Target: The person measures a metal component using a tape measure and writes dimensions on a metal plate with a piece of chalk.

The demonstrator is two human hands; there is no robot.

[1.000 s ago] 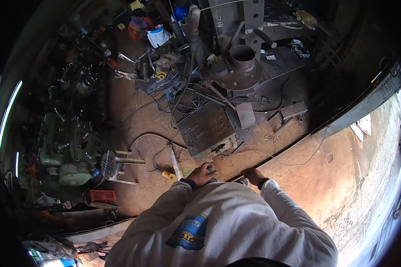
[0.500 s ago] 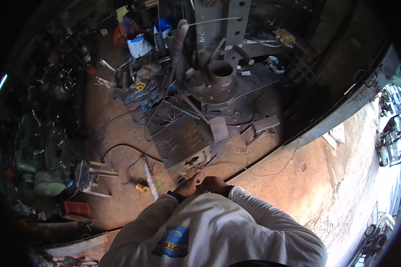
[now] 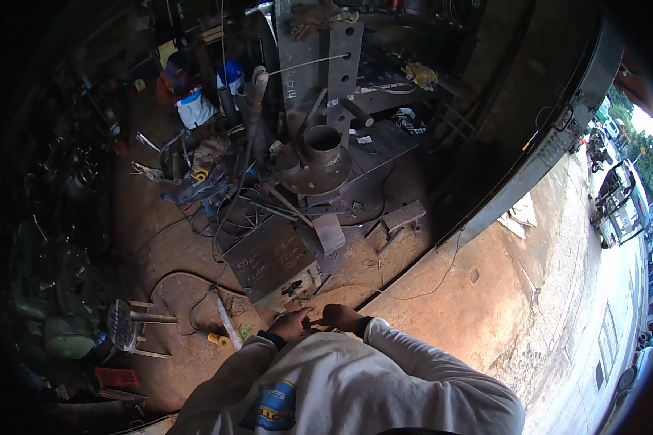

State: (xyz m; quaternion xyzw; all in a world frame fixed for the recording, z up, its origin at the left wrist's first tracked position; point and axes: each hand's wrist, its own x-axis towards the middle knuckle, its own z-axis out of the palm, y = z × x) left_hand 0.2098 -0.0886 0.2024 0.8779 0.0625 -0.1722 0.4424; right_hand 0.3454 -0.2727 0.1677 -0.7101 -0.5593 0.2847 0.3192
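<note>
Close in front of my chest, my left hand and my right hand are held near each other, with fingers curled. A small thing seems to lie between the fingertips, but it is too small and dark to name. Just beyond the hands, a dark steel plate with chalk writing lies low over the floor. A rectangular metal block rests against its far right corner. Neither hand touches the plate or the block.
A stool, a metal strip and a yellow tool are at the left. A pipe on a round base stands ahead, beside cables and scrap. Another person is at the far left. A metal gate rail borders the right.
My view has turned a little to the right and up, so the workshop sits further left and lower. My hands have drawn slightly apart.
</note>
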